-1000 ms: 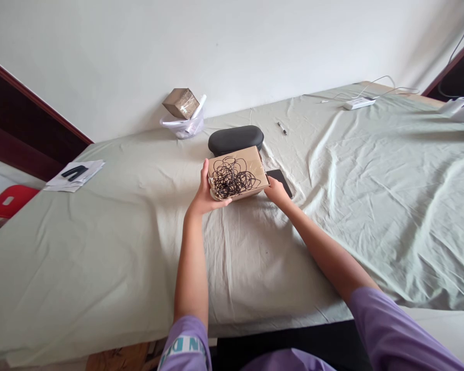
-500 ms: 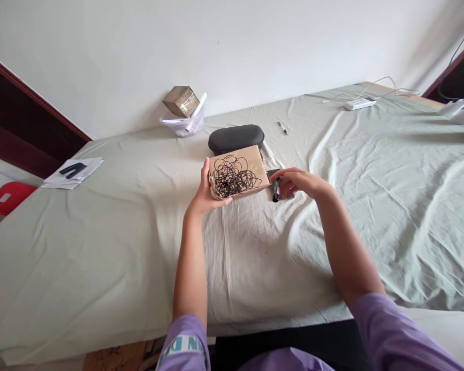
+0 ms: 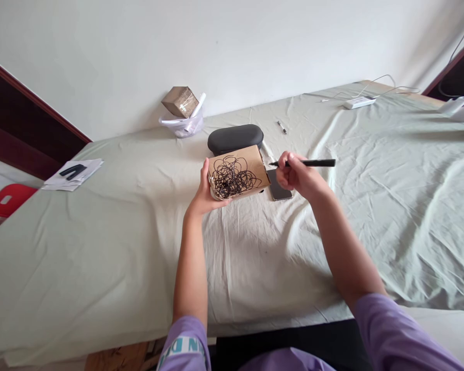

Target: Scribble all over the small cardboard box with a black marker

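A cardboard box (image 3: 251,158) with black looping scribbles on its upper face is tilted toward me. My left hand (image 3: 206,193) grips its left end, thumb along the side and fingers under the lower edge. In my right hand (image 3: 296,174), a black marker (image 3: 320,163) is pinched, its tip pointing left and just short of the box's right edge. Beneath that hand a dark phone (image 3: 281,192) lies on the cloth, partly hidden. Right behind the box sits a black hard case (image 3: 235,137), its front covered by the box.
A greenish cloth (image 3: 139,247) covers the table. At the back stand a clear plastic bowl (image 3: 183,129) with a small cardboard box (image 3: 180,101) on it, and a cap-like small pen piece (image 3: 282,128). A power strip (image 3: 359,103) lies at right; a stapler (image 3: 73,171) rests on papers at left.
My right hand has left the box's right end and moved right, now with the black marker, which has swung from pointing down to level. My left hand keeps its hold on the box.
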The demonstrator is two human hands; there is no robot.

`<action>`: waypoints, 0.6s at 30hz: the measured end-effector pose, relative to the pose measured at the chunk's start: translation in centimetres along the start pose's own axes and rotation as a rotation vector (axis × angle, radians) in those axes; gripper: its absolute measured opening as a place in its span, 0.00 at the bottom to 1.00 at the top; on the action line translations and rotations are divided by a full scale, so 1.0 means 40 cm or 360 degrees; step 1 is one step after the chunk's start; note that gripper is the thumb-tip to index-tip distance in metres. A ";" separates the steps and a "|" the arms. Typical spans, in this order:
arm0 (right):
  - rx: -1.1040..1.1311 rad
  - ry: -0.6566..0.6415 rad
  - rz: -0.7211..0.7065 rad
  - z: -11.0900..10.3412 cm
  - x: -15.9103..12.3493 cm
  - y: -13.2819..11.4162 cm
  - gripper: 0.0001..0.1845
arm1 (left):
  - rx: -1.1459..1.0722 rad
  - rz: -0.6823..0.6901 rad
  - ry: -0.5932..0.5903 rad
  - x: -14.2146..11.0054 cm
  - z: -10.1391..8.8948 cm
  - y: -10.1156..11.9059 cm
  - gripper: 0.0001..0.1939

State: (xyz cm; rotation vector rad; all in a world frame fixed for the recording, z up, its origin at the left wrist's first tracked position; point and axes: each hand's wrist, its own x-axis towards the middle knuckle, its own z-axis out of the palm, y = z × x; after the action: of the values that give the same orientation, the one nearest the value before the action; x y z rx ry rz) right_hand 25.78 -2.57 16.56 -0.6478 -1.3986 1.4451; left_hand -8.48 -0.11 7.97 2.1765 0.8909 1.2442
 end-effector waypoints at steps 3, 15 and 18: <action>-0.0141 0.0366 -0.0331 0.029 -0.015 -0.014 0.23 | 0.0074 0.0043 -0.0008 0.004 0.008 0.014 0.78; -0.1316 0.0285 -0.1130 0.183 -0.035 0.045 0.03 | 0.0370 0.0324 0.0047 0.025 0.074 0.063 0.78; -0.1476 0.0344 -0.1301 0.190 -0.028 0.075 0.05 | 0.0383 0.0321 0.0048 0.027 0.081 0.065 0.79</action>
State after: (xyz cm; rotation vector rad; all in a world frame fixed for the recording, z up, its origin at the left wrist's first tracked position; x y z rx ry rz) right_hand 18.65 -6.33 14.91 -0.6324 -1.8253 0.0397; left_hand -4.45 -1.33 8.80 2.4954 0.8905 1.3246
